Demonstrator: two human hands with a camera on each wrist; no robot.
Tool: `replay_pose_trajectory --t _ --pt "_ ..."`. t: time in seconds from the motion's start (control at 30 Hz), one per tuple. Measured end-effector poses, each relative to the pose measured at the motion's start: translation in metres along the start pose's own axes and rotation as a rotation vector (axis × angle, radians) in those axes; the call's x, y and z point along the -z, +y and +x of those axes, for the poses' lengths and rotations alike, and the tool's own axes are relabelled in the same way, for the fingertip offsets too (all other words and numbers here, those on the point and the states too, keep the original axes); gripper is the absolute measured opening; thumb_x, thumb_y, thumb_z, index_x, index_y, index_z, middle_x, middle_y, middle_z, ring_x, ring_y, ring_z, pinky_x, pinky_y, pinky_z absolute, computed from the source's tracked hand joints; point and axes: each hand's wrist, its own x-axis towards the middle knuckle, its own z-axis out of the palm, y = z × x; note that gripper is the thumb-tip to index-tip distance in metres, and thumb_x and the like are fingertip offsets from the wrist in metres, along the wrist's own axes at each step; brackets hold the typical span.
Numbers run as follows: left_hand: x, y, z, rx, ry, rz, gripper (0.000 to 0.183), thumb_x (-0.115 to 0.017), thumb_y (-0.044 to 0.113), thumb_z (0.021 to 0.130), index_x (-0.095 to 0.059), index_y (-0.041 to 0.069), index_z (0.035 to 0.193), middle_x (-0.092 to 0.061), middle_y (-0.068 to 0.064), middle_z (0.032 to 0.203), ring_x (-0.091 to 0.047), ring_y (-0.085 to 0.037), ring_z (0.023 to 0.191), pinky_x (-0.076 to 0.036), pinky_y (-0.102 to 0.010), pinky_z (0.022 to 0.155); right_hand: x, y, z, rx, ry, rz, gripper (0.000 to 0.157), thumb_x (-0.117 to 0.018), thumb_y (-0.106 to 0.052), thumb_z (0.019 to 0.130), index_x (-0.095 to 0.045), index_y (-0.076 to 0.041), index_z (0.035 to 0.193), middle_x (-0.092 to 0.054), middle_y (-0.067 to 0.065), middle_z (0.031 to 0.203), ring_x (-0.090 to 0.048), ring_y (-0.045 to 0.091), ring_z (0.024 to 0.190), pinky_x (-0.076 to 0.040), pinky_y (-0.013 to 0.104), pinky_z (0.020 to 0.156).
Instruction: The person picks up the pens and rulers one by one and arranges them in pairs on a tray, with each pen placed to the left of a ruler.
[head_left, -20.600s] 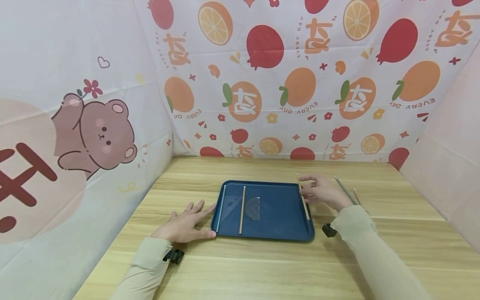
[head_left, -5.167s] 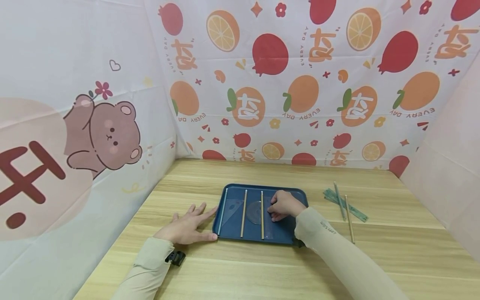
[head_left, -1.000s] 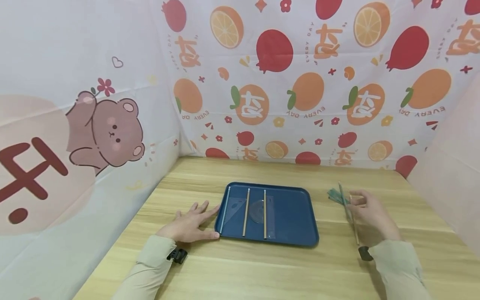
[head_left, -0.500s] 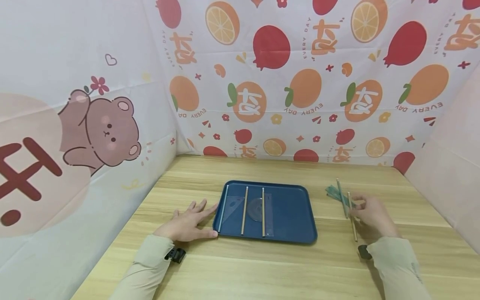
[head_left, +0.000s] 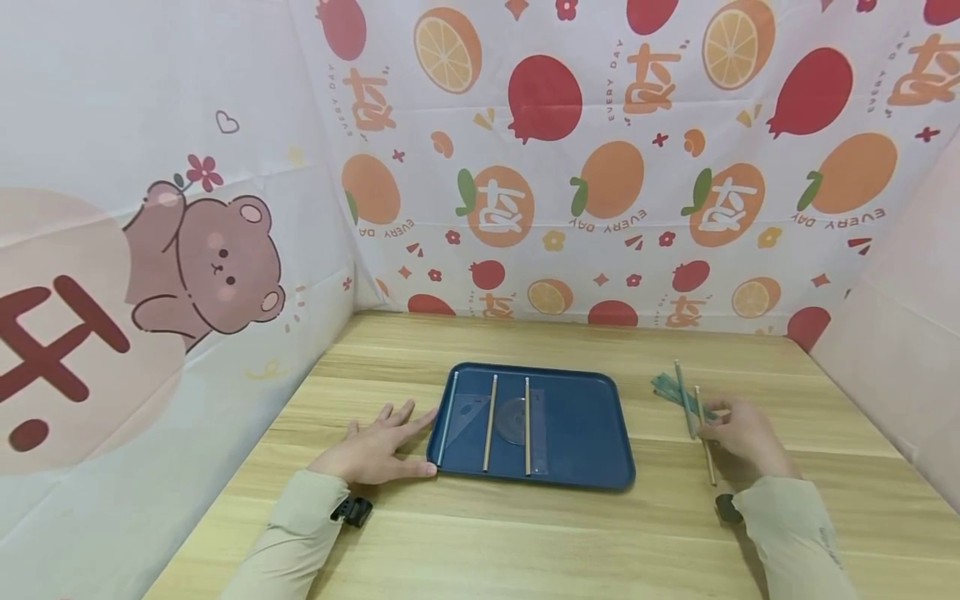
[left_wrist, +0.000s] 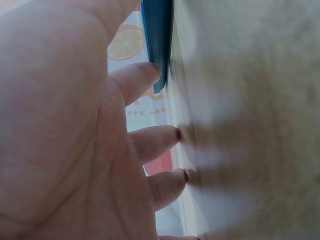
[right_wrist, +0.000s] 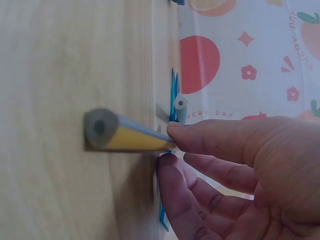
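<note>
My left hand lies spread on the table, index finger and thumb against the left rim of a blue tray. Inside the tray are a teal pencil, two natural-wood pencils, a clear set square, a clear protractor and a clear ruler. Right of the tray, my right hand pinches a yellowish pencil between thumb and index finger; its lower end points toward me. A grey-green pencil lies beside it, across flat green strips partly hidden by the hand.
The wooden table runs back to a fruit-print cloth. A cloth with a bear print hangs on the left, and a pale cloth on the right. Black wrist cameras sit at both cuffs.
Since the oldest frame, a third pencil and a clear ruler have come into the tray. My right hand has left the tray for the right-hand pencils, its fingers closing on one. The left hand stays.
</note>
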Motion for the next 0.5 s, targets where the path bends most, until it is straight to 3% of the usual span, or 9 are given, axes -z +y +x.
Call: replay_pose_trajectory --t 0.1,0.5 --pt "0.0003 0.0008 -0.0001 0.0 0.0 -0.004 0.094 -0.072 0.069 0.093 -0.034 0.031 0.17 -0.02 -0.024 0.178 -0.014 -0.06 0.161 -0.006 -0.095 0.111 -0.0007 -0.0002 -0.0006 -0.002 0.0 0.0 0.058 -0.075 -0.014 0.096 -0.053 0.019 0.138 -0.074 0.029 0.105 -0.073 0.025 0.085 -0.059 0.049 0.08" --pt "0.0004 -0.0012 0.0006 0.005 -0.002 -0.003 0.095 -0.072 0.069 0.093 -0.034 0.031 0.17 -0.018 -0.024 0.178 -0.013 -0.06 0.162 -0.005 -0.095 0.112 -0.0009 0.0021 -0.0028 -0.045 -0.02 0.076 0.054 -0.07 -0.005 0.096 -0.051 0.023 0.138 -0.072 0.035 0.107 -0.076 0.022 0.078 -0.064 0.037 0.073"
